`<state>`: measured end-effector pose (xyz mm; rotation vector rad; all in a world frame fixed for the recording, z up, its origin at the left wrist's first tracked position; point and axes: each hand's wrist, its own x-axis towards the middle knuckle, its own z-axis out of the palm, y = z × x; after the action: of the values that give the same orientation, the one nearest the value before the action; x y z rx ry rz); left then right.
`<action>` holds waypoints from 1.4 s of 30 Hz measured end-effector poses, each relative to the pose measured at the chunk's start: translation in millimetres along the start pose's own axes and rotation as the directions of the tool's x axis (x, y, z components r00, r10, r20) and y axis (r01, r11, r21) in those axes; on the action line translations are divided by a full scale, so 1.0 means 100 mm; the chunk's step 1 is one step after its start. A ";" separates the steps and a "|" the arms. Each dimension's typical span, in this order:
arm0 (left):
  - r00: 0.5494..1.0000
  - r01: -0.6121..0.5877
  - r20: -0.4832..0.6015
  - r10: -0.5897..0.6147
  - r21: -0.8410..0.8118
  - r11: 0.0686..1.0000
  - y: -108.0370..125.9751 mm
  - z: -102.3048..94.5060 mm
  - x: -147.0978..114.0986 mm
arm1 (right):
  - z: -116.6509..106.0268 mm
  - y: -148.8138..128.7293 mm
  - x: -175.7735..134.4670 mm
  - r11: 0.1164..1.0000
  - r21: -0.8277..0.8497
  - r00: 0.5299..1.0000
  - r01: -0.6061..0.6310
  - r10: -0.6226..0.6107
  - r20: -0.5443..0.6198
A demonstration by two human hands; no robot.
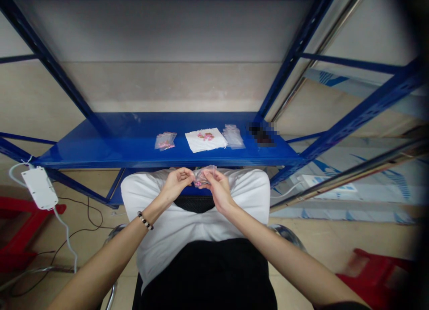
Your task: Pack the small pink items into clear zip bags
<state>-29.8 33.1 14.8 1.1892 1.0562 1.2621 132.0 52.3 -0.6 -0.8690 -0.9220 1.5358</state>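
Observation:
Above my lap, just in front of the shelf edge, a small clear plastic bag (201,178) with pink beads inside is held between both hands. My left hand (179,182) pinches the bag's left side with thumb and fingers. On the other side, my right hand (217,185) grips it, thumb on top. Beyond them, a white cloth (194,142) lies on the blue shelf, bearing a loose pile of pink and gold beads (206,136). Left of the cloth lie small bags with pink beads (165,141). Several flat clear bags (233,136) are stacked at its right.
A blue metal shelf (127,142) spans the front, with uprights at both sides. A pixelated dark object (263,135) lies at its right end. A white power strip (40,188) hangs at left. Red stools (372,274) stand on the floor at both sides.

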 end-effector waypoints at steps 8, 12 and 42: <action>0.999 -0.034 -0.042 0.031 -0.077 0.996 -0.04 -0.02 0.01 | 0.00 0.04 0.00 1.000 -0.008 1.000 -0.016 0.016 0.000; 0.998 -0.028 -0.063 0.021 -0.103 0.994 -0.02 -0.01 0.00 | -0.02 0.00 0.01 1.000 0.027 1.000 -0.005 0.005 -0.016; 0.998 -0.055 0.003 0.055 0.184 0.981 -0.07 -0.02 0.01 | -0.13 0.02 0.15 0.910 0.300 0.957 -0.286 0.290 0.031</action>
<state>-30.9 34.9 7.4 1.3652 1.1681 1.2283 140.7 68.1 -8.2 -0.8156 -0.5413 1.8646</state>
